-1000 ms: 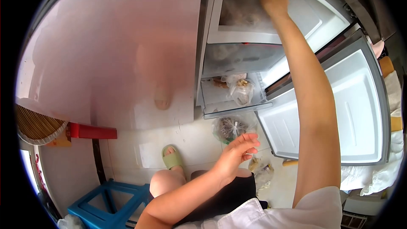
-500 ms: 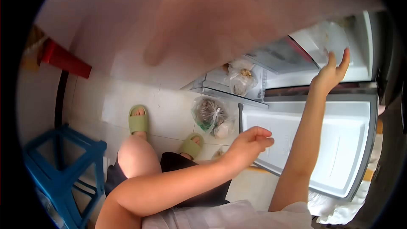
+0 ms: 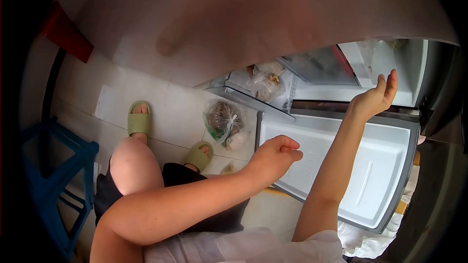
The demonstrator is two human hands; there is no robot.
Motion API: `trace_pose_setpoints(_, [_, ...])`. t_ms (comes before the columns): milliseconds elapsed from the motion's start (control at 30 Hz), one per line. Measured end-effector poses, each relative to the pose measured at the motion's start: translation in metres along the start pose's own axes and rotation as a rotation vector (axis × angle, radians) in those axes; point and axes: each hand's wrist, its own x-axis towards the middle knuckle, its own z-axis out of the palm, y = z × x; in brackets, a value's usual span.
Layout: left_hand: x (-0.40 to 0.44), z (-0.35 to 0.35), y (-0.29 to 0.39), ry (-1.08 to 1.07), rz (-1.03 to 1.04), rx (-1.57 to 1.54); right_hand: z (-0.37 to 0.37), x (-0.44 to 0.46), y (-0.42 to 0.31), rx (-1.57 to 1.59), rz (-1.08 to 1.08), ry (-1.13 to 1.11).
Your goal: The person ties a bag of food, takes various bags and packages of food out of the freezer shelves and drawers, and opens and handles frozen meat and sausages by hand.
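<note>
My left hand (image 3: pixel 277 158) hovers over the open freezer door (image 3: pixel 336 165), fingers curled in toward the thumb and nothing visible in them. Farther right, my right hand (image 3: pixel 374 98) is raised at the mouth of the freezer compartment (image 3: pixel 407 80). Its fingers and thumb are apart, and it appears to hold nothing. Just beyond its fingertips, a clear plastic bag (image 3: pixel 366 53) shows inside the compartment. A pulled-out drawer (image 3: pixel 258 101) holds a clear bag of food (image 3: pixel 267 85). Beside it is a grey drawer front (image 3: pixel 317 63) with a red edge.
A tied plastic bag with dark contents (image 3: pixel 223 119) and a paler bag (image 3: pixel 238 139) lie on the tiled floor (image 3: pixel 170 112). A blue stool (image 3: pixel 63 165) stands at left, a red object (image 3: pixel 68 34) above it. A large blurred surface (image 3: pixel 234 24) covers the top of the view.
The view has shifted, so most things sit farther left. My right hand has come slightly back from the compartment, its fingers closer together. My left hand stays curled.
</note>
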Motion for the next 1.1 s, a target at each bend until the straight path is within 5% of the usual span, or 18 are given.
trace_pose_setpoints(267, [0.0, 0.0, -0.002, -0.007, -0.006, 0.001, -0.024, -0.059, 0.0, -0.074, -0.096, -0.181])
trace_pose_setpoints(900, [0.013, 0.006, -0.02, 0.015, 0.029, 0.019, -0.081, -0.172, 0.049, -0.051, 0.377, -0.395])
trace_pose_setpoints(1100, [0.014, 0.008, -0.018, 0.023, 0.029, 0.074, -0.069, -0.113, 0.02, -0.025, 0.16, -0.236])
